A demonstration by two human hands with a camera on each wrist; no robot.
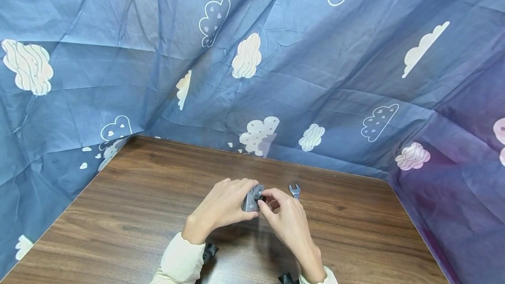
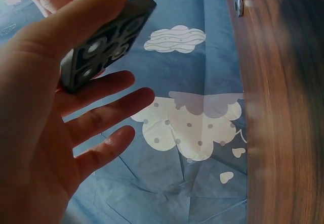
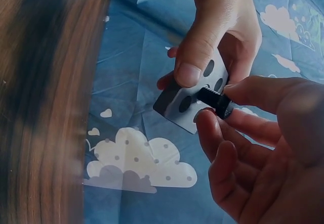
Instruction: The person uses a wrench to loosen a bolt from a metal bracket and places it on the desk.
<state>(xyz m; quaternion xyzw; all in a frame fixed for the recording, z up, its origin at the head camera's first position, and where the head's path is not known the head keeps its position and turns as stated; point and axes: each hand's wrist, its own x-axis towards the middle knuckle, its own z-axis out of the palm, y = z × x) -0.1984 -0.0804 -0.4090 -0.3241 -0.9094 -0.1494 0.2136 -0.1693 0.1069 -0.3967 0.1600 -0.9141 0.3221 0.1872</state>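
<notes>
A worktop (image 1: 138, 196) of dark, streaked wood grain is bordered at its far edge and sides by creased blue cloth (image 1: 300, 78), purplish at the right, printed with pale clouds (image 1: 247, 56) and small hearts (image 2: 227, 177). A wrench (image 1: 294, 191) is seen lying on the worktop, its open end pointed toward the far edge.

Block (image 1: 250, 200): in left hand (image 1: 225, 204), above table (image 1: 138, 205) | Bolt (image 3: 217, 100): in right hand (image 1: 289, 217), right of block, tip at block's face | Right hand: right of left hand | Wrench (image 1: 294, 191): on table, behind right hand, right of block | Cloth (image 1: 315, 65): behind table, also along left and right sides
</notes>
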